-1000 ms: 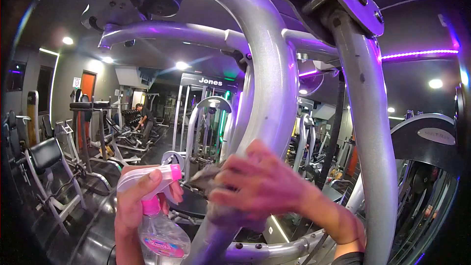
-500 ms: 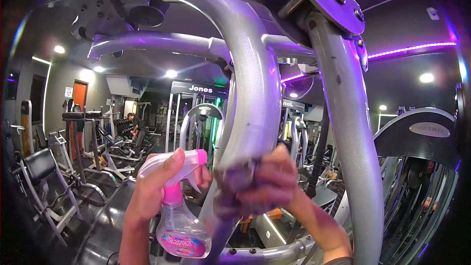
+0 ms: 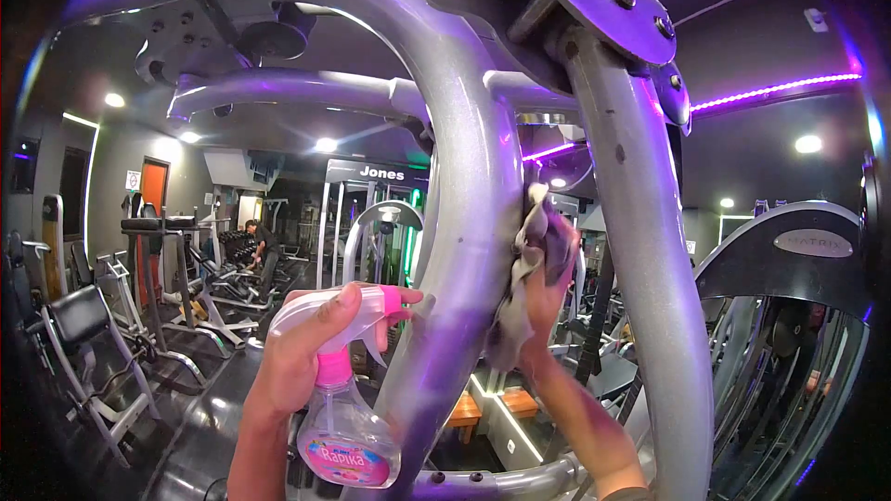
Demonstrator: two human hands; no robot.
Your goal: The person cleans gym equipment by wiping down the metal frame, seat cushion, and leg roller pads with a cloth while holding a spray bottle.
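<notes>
My left hand [image 3: 306,339] is wrapped round the neck of a clear spray bottle [image 3: 345,431] with a pink collar, a pink nozzle and a pink label. The bottle hangs upright, left of a thick silver frame tube [image 3: 469,176], its nozzle pointing at the tube. In my right hand [image 3: 555,269] is a crumpled grey cloth [image 3: 520,301], pressed along the right side of that tube. The hand is partly blurred, and the cloth covers some of its fingers.
A second silver tube [image 3: 640,223] slopes down on the right, bolted to a plate [image 3: 617,0] above. A weight bench [image 3: 79,315] stands at the left. Behind are more gym machines, an orange bench [image 3: 464,413] and a person [image 3: 260,241] bending near the dumbbells.
My right hand has moved with the cloth from the front of the tube up and round to its right side. The left hand still holds the bottle, shifted slightly right.
</notes>
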